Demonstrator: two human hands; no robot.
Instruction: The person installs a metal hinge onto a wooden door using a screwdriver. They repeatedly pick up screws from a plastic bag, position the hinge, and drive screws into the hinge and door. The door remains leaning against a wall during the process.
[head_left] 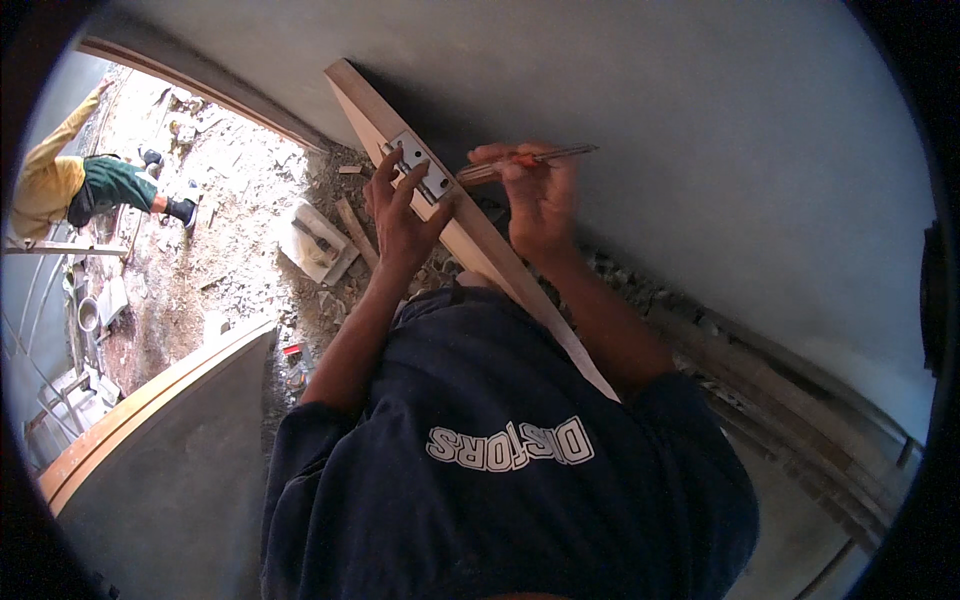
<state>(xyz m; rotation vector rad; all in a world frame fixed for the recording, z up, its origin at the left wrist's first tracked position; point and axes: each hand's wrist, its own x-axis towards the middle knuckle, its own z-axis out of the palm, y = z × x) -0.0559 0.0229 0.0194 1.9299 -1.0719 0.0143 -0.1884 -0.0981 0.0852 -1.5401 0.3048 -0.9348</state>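
Observation:
A metal butt hinge (438,183) with dark screw holes lies on the narrow edge of a long wooden board or door (505,262). The board slants from the wall down past my right side. My left hand (400,222) holds the hinge against the wood, fingers bent over its knuckle side and thumb near its lower end. In my right hand (540,205) is a slim, pen-like tool (560,153) with a reddish part. One end points at the board's edge beside the hinge, the other outward to the right. Its exact kind cannot be made out.
A grey wall (700,130) rises beyond the board. Long timbers (790,410) lie along its foot on the right. Debris and a white container (315,245) with a dark tool on it are on the left. Past the doorway, a person in yellow (50,190) is on rubble-strewn ground.

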